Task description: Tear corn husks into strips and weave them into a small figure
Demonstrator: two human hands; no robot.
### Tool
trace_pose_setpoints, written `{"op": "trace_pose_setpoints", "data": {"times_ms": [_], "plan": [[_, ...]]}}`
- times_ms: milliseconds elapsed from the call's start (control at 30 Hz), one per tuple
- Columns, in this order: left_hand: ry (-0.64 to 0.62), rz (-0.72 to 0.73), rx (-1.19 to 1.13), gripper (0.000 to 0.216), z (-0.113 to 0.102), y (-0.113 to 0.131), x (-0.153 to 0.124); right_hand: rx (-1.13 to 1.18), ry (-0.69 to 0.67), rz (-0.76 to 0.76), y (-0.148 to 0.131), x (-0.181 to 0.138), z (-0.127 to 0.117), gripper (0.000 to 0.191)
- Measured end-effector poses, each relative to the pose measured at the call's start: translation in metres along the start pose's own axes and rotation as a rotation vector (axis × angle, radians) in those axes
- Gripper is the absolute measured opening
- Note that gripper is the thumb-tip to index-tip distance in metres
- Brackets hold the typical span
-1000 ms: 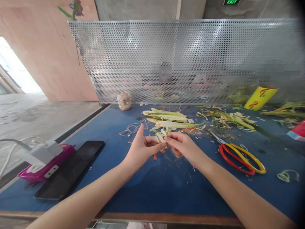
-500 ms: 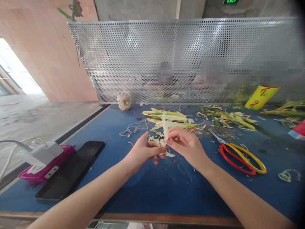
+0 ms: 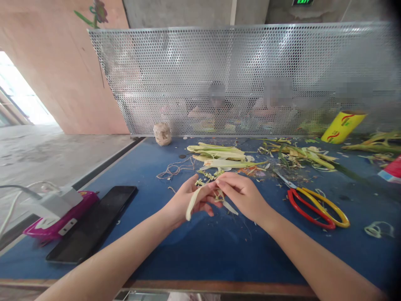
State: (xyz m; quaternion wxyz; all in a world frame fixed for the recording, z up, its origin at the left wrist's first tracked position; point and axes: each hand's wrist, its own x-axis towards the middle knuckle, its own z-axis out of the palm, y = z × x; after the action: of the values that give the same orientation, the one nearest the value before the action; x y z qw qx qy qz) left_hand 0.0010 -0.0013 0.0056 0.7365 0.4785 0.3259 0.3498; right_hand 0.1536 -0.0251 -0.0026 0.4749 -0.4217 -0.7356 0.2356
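My left hand (image 3: 184, 200) and my right hand (image 3: 242, 193) meet above the blue table (image 3: 200, 246), both pinching a pale yellow-green leaf strip (image 3: 193, 202). The strip bends over my left fingers and hangs toward me. A small folded piece of woven strip sits between the fingertips, partly hidden. A pile of pale leaf strips (image 3: 219, 155) lies just beyond my hands. Red and yellow scissors (image 3: 316, 202) lie to the right of my right hand.
A black phone (image 3: 94, 219) and a pink device with a white charger (image 3: 54, 207) lie at the left edge. A twine ball (image 3: 162, 133), loose string (image 3: 172, 169), leaf scraps (image 3: 300, 156) and a yellow can (image 3: 343, 127) stand before the perforated metal screen (image 3: 244, 79). People sit behind it.
My right hand swung the leaf strip from upright down and over the left fingers toward me. Both hands stay together at the same spot.
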Motion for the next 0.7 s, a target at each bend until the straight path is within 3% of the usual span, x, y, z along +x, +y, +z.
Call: {"op": "trace_pose_setpoints", "data": {"times_ms": [100,233,367,567,700], "plan": [[0.020,0.025,-0.030,0.085,-0.0006,0.0008,0.0005,0.009,0.005,0.025,0.0007,0.0001,-0.0002,0.027],[0.037,0.041,0.013,0.083,-0.0014,0.0014,0.0004,0.026,0.012,0.056,0.0037,0.0003,0.0008,0.026],[0.014,0.081,0.070,0.095,-0.0005,0.0013,-0.0008,0.146,0.032,0.184,0.0047,0.0018,0.0005,0.021],[-0.122,0.104,0.243,0.109,-0.0028,-0.0045,-0.0018,0.309,-0.105,0.413,0.0049,0.0037,0.0004,0.025],[-0.150,0.135,0.259,0.111,-0.0035,-0.0041,-0.0030,0.494,-0.096,0.428,0.0096,0.0039,0.0003,0.031]]}}
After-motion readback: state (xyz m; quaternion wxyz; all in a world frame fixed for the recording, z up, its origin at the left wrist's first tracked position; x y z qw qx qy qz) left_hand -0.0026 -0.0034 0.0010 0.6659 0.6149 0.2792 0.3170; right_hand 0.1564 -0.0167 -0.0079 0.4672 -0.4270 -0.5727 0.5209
